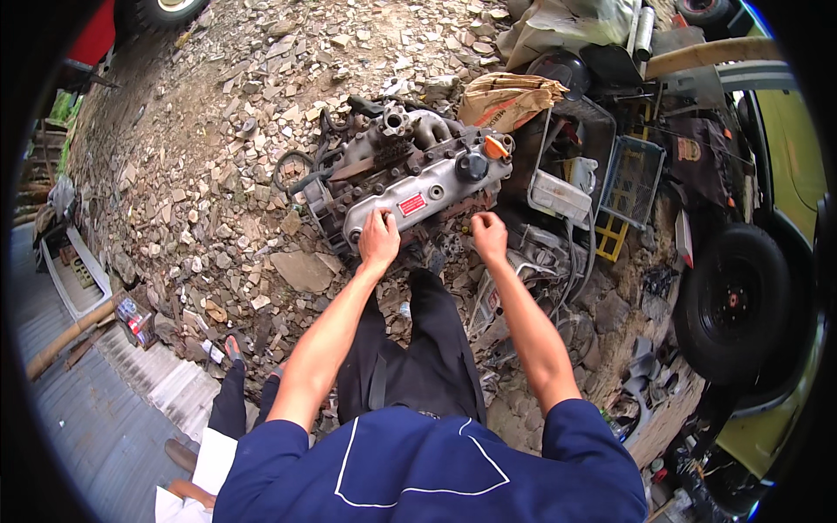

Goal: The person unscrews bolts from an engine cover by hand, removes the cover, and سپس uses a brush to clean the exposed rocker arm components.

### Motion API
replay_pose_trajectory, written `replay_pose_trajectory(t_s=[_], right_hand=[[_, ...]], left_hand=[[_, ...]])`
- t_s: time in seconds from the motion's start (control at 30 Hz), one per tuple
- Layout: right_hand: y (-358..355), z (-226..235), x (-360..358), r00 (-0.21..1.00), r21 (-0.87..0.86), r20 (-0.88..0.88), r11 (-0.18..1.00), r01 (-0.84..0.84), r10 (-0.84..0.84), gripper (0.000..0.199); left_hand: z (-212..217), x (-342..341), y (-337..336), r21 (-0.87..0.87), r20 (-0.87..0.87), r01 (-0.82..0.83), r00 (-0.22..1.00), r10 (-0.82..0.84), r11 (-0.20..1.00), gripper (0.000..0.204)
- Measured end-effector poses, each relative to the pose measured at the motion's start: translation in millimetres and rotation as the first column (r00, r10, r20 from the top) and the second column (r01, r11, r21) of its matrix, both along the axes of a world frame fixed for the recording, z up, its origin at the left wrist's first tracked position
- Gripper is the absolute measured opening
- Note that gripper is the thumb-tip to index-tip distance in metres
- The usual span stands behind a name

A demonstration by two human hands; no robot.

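An engine with a silver valve cover lies tilted on the stony ground in front of me. A black round cap and an orange cap sit at the cover's right end. My left hand is closed against the near left edge of the valve cover, its fingers bent over that edge. At the near right side of the engine, my right hand is closed with its fingers curled; what they hold, if anything, is hidden. Rusty manifold parts show just beyond it.
A gearbox-like metal casing lies right of my legs. Beyond it stand a blue crate, a grey bin and a paper sack. A wheel leans by a green vehicle. Another person's foot shows at left.
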State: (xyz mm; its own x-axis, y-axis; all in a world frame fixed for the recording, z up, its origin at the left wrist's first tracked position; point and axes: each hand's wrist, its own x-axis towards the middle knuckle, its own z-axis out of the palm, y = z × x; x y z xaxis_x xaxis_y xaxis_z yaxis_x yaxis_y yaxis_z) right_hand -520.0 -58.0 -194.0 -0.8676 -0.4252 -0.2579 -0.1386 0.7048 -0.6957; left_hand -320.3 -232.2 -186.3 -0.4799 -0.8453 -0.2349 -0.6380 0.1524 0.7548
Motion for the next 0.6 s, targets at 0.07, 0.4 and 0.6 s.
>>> replay_pose_trajectory(t_s=[0.07,0.4,0.6], right_hand=[[14,-32,-69,0.993,0.079,0.036,0.991,0.11,-0.113,0.027],[-46,-15,-190,0.983,0.187,-0.089,0.972,-0.141,0.16,0.031],[-42,-26,-208,0.816,0.257,-0.297,0.864,-0.432,0.496,0.026]], left_hand=[[2,-22,-5,-0.101,-0.027,0.078,0.996,-0.081,0.992,0.022],[-51,-117,-2,-0.461,0.077,0.065,0.996,-0.033,0.885,0.019],[-63,-134,1,-0.475,0.189,0.015,0.978,0.085,0.88,0.019]])
